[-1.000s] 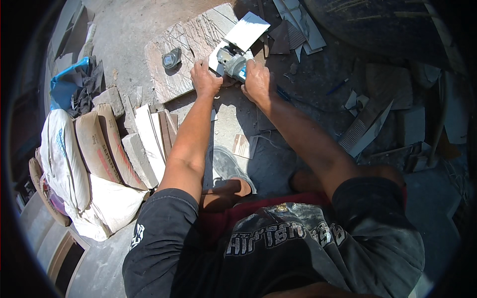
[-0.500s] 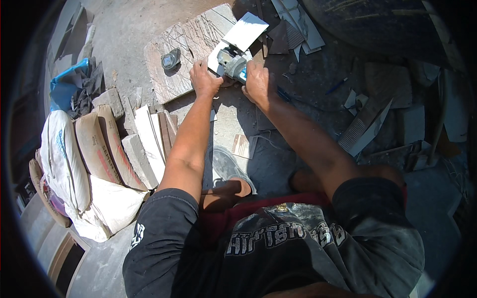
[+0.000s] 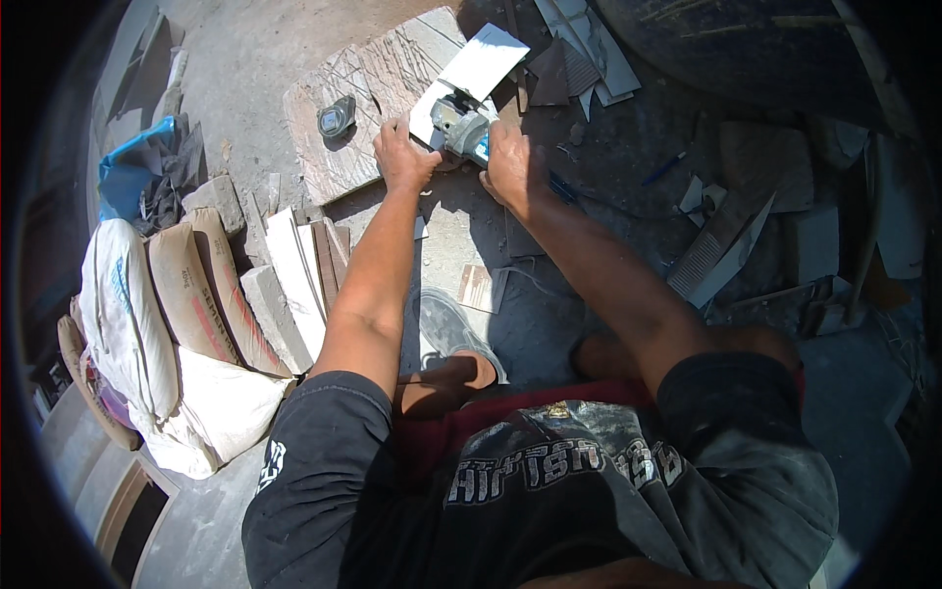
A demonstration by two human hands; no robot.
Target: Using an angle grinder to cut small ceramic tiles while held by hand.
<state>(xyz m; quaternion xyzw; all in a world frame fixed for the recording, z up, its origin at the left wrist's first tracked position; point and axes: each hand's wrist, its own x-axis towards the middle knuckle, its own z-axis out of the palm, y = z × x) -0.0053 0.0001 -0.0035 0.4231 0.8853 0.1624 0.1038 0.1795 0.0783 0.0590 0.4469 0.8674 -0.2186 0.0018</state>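
The left hand point(image 3: 402, 157) pressed flat on the white tile point(image 3: 466, 79) to keep it from sliding on the stone slab point(image 3: 339, 118), while the right hand point(image 3: 510, 167) had its grip wrapped tight around the grinder point(image 3: 463, 128).

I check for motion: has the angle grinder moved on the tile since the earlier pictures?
No clear move: the angle grinder lies at the same place on the pale tile, judged against the stone slab.

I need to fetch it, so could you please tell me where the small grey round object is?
In the head view it lies upper left on the worn board: the small grey round object, left of the left hand.
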